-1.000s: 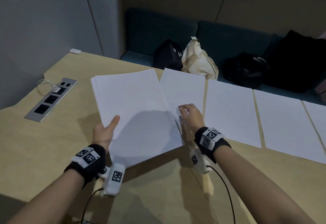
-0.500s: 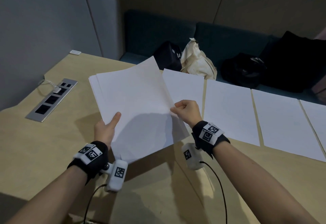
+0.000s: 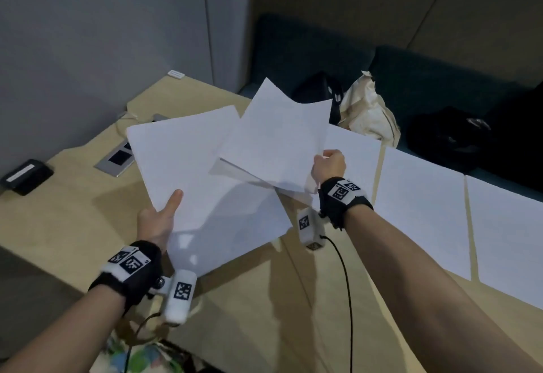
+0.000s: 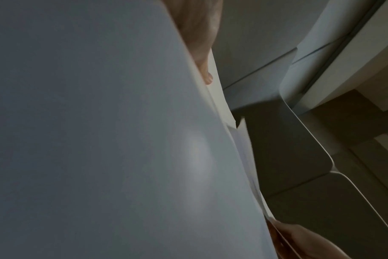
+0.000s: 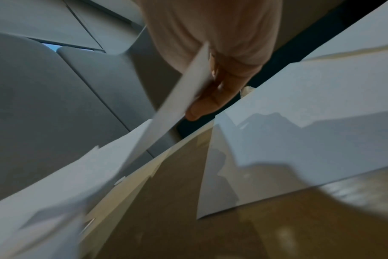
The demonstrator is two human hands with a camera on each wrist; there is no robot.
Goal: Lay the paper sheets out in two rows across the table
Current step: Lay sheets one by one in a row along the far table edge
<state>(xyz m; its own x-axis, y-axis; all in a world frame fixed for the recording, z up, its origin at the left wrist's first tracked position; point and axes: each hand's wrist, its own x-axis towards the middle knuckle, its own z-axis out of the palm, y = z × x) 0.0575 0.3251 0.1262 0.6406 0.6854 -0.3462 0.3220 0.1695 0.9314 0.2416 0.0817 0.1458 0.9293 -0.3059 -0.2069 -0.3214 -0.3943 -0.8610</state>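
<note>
Sheet [image 3: 279, 143] of white paper, single, held clear of the bench [image 3: 249, 299], tilted, its far corner curling upward. Right hand [image 3: 327, 165] pinches it at the near right edge, fingers curled under, thumb on top; the right wrist view shows the same pinch edge-on. Just left of it, the stack [image 3: 188, 166], gripped by the left hand [image 3: 157, 222] at its near left corner, thumb lying flat on top, fingers hidden beneath. Stack also off the bench, and the lifted sheet overlaps its right side.

Beyond and right of the right hand: laid sheets [image 3: 420, 202] flat in one row along the far edge, narrow gaps between neighbours, none overlapping. No second row visible yet.

Judgement: the step in hand is carrying the peeled sheet to its slot. Which slot comes next is unclear. To do it well: keep the pinch light, lower the far edge first so trapped air does not skate the sheet sideways, square it against the neighbouring sheet's edge, match the existing gap, then release. Hold the stack level so no loose sheet slides out.

Outward: power socket panel [image 3: 117, 159] left of the stack; bags [image 3: 367, 114] on the seat beyond.
</note>
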